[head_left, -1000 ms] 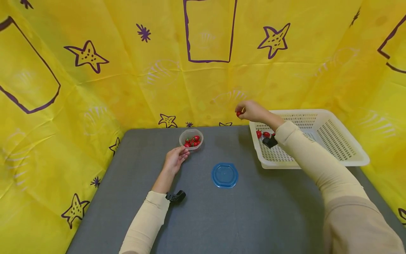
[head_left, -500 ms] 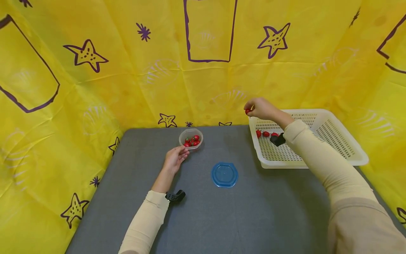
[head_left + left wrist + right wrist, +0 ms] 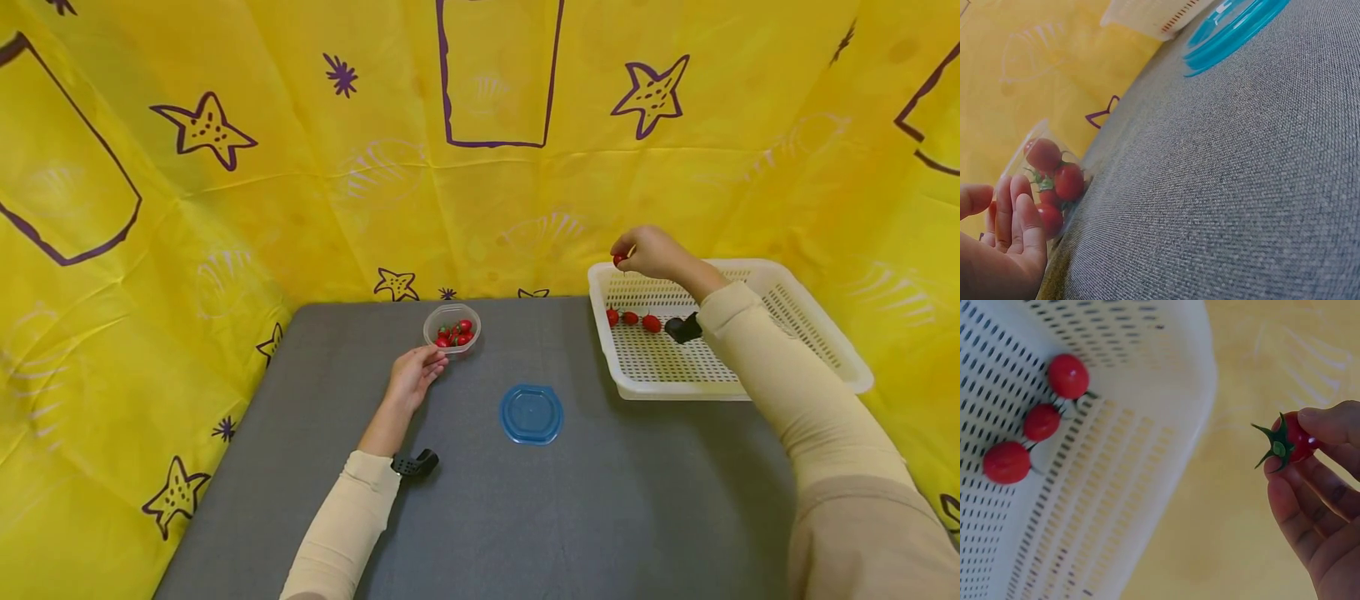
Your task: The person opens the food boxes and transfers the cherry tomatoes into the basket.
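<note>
My right hand (image 3: 654,252) pinches a cherry tomato (image 3: 1297,437) between thumb and fingertips, its green calyx facing outward. It is held above the back left rim of a white perforated basket (image 3: 622,377). Three more cherry tomatoes (image 3: 651,323) lie inside the basket near its left end. My left hand (image 3: 411,375) holds the near rim of a small clear plastic container (image 3: 429,320) on the table. Inside that container sit several cherry tomatoes (image 3: 1069,181), some with green stems showing. The fingers partly cover its wall in the left wrist view.
A blue lid (image 3: 531,414) lies flat on the grey tabletop (image 3: 480,508), between container and basket and nearer to me. A yellow patterned curtain (image 3: 495,200) stands right behind the table and along both sides.
My right hand has moved rightward with the cherry tomato, from left of the basket to over its back left rim. My left hand and the container have stayed put.
</note>
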The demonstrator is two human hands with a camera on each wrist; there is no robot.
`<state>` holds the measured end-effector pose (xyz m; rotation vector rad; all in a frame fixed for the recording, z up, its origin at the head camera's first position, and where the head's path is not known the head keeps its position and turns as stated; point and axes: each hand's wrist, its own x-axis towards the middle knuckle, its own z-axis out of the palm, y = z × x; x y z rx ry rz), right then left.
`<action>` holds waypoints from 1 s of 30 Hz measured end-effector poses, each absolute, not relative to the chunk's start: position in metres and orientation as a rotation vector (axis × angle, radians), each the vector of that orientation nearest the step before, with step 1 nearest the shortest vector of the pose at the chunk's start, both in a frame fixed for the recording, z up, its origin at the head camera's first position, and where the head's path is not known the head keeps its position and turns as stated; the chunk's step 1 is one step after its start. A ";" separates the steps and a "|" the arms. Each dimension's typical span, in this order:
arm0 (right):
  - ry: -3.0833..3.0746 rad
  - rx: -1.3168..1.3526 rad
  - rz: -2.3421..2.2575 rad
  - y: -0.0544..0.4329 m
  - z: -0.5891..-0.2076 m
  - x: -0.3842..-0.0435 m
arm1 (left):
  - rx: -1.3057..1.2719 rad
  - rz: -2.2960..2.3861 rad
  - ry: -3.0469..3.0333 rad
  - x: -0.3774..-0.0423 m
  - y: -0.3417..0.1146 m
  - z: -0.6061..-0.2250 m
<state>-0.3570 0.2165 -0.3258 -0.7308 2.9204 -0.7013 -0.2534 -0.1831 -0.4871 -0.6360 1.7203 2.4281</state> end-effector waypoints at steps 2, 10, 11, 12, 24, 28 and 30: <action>2.922 -0.713 -0.683 0.221 -0.329 -0.358 | -0.635 2.426 1.724 -0.253 -0.183 -0.487; 2.931 -0.686 -0.585 0.239 -0.344 -0.361 | -0.623 2.419 1.738 -0.253 -0.184 -0.486; 2.930 -0.680 -0.580 0.241 -0.346 -0.361 | -0.623 2.419 1.736 -0.252 -0.184 -0.486; 2.926 -0.673 -0.580 0.243 -0.347 -0.361 | -0.623 2.418 1.734 -0.252 -0.184 -0.486; 2.897 -0.546 -0.569 0.257 -0.365 -0.361 | -0.601 2.426 1.721 -0.252 -0.183 -0.485; 2.913 -0.493 -0.585 0.260 -0.369 -0.363 | -0.603 2.421 1.732 -0.252 -0.183 -0.486; 2.922 -0.477 -0.584 0.262 -0.371 -0.365 | -0.603 2.418 1.738 -0.252 -0.183 -0.486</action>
